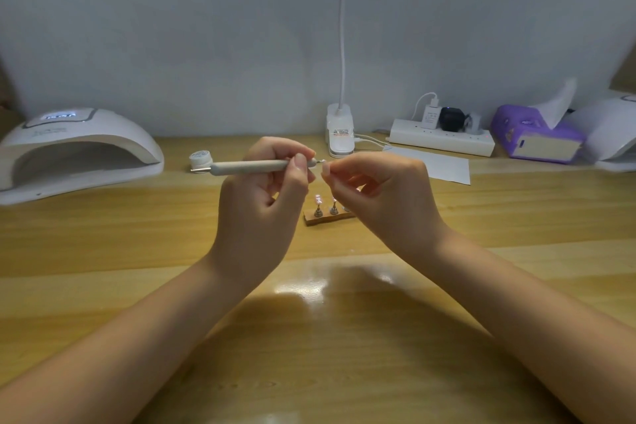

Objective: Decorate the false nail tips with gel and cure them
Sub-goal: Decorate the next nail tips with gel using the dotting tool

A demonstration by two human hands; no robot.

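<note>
Left hand (266, 196): raised above the middle of the table, fingers curled round a dotting tool, thumb pressed on top of its shaft.
Dotting tool (256, 166): a slim, matte, pale-grey cylinder held level, with a thin metal pin at each end — the right-hand pin was brought up to the nail tip.
Right hand (382, 194): raised just right of the left hand, fingertips pinched on a false nail tip; the other fingers were curled under.
False nail tip (325, 168): small, pale pink and glossy, held between the two hands above the stand; most of it was hidden by the fingertips.
Stand (327, 218): a short wooden bar lying on the table beyond the hands, with small brass-coloured pegs; two pegs carried pinkish, shiny tips, and the right part was hidden by the right hand.
Gel pot (200, 159): a small round white jar set far left of the hands, just behind the tool's left pin.
Curing lamp (74, 148): a smooth white domed shell with an arched opening, at far left, its top display lit.
Table (309, 337): yellow wood grain, lacquered and reflective.
Far edge — a white clip lamp base (340, 136), a white power strip (442, 138) with plugs, a white paper sheet (435, 165) and a purple tissue box (535, 134).
</note>
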